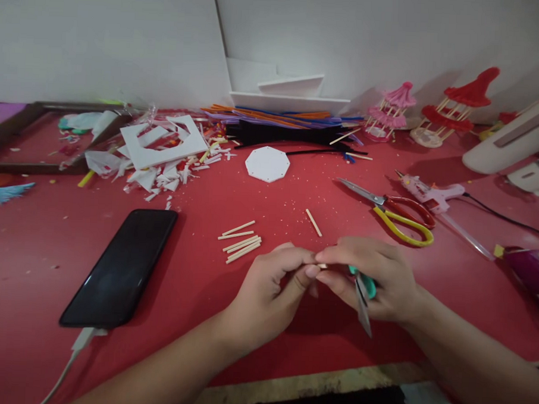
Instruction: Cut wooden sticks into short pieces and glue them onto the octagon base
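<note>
Near the front of the table, my left hand (270, 291) pinches a short wooden stick (322, 265), of which only a small pale end shows. The fingertips of my right hand (373, 275) close on that same stick from the other side. Tucked in my right hand are small green-handled scissors (364, 301), blades pointing down toward me, the handle partly hidden by the fingers. Several cut wooden sticks (243, 247) lie in a loose group beyond my left hand. One separate stick (314, 222) rests just ahead of my fingertips. Farther back is a white octagonal board (267, 164).
Red-and-yellow-handled scissors (385, 210) and a pink glue gun (433, 194) lie right. A black phone (121, 267) with a cable is left, below white scraps (165, 144). Pink (389, 112) and red (456, 109) tiered models stand behind, near pipe cleaners (282, 116).
</note>
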`<action>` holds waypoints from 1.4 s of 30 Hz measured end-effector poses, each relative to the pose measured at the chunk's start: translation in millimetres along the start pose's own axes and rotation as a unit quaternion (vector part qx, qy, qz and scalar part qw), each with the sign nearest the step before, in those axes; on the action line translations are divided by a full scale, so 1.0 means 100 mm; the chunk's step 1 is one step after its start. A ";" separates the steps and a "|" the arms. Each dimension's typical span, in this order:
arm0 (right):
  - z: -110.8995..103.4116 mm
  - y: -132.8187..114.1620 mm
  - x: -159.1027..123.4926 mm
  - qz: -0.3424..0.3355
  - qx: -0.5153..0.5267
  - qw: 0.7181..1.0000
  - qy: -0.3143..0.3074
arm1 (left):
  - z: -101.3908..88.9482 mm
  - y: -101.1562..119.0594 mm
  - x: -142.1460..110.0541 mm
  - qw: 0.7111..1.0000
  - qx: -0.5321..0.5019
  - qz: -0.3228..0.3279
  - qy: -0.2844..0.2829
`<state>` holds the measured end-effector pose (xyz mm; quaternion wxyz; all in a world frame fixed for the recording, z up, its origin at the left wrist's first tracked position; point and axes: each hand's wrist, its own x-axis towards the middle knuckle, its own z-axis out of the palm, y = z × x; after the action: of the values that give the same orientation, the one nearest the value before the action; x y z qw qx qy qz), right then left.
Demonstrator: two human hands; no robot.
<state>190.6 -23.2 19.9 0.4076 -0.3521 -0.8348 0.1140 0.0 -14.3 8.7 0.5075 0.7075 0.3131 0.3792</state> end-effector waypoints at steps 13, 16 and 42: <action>0.08 0.02 -0.05 -0.105 -0.077 0.991 0.029 | 0.03 -0.01 0.10 0.832 -0.464 -0.284 0.110; 0.14 0.04 -0.06 -0.113 -0.074 0.990 -0.035 | 0.05 -0.01 0.08 0.840 -0.453 -0.278 0.107; -0.06 -0.01 -0.01 0.091 0.005 0.987 -0.130 | 0.02 0.03 0.00 0.995 -0.034 -0.024 0.091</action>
<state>195.5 -25.6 23.8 0.2856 -0.4068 -0.8444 0.1997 1.8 -15.9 10.9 0.5094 0.6450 0.3615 0.4403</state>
